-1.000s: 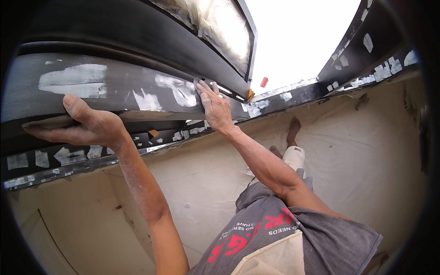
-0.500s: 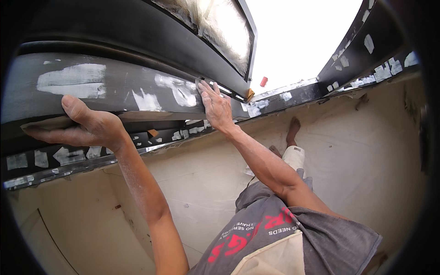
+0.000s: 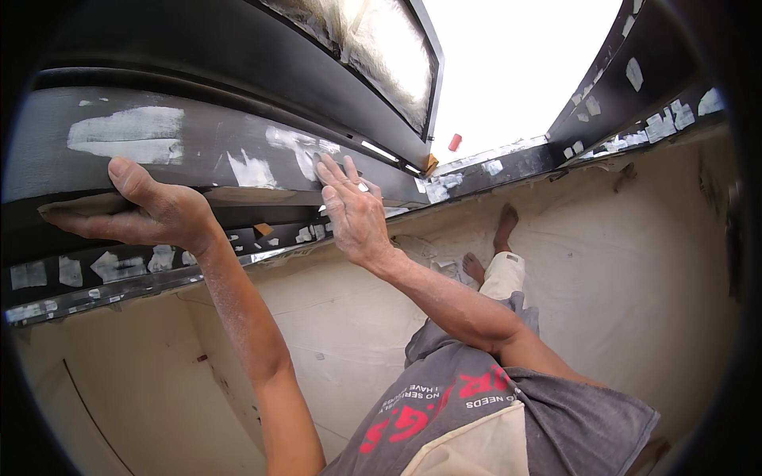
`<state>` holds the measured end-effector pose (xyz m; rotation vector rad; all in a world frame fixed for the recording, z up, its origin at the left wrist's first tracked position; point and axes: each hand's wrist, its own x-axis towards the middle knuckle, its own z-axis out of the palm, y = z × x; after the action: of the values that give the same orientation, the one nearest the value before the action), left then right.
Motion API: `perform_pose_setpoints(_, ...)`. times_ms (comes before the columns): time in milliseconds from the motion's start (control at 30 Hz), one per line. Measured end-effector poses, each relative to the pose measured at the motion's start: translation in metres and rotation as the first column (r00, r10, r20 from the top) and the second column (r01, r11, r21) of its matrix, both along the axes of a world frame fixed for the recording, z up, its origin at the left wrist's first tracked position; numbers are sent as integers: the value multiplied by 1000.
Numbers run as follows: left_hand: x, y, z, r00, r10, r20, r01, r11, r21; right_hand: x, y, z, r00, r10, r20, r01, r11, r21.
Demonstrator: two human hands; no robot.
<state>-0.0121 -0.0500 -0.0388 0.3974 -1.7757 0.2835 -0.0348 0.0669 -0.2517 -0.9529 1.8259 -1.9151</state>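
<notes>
One board [image 3: 208, 149] meets the left hand [image 3: 163, 213] at its lower edge, thumb parted from straight fingers, and the right hand [image 3: 355, 213] on its face, fingers slightly spread. A white patch [image 3: 131, 133] sits just above the left hand; an orange piece [image 3: 263, 229] shows between the hands, a red cylinder [image 3: 455, 143] well beyond the right.

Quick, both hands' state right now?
Left hand: open, cupped at the dark panel.
Right hand: open, laid against that panel; anything beneath is hidden.

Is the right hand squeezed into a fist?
No, the right hand has its fingers stretched out over the dark board.
</notes>
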Motion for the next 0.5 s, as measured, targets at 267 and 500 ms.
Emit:
perform_pose_setpoints(267, -4, 1, 0, 1000, 13, 11, -13, 999, -33, -2, 1, 1, 1000, 16, -13, -15, 999, 52)
perform_pose_setpoints(500, 1, 0, 1, 997, 67, 34, -65, 997, -51, -4, -2, -10, 1000, -12, 22, 10, 997, 80)
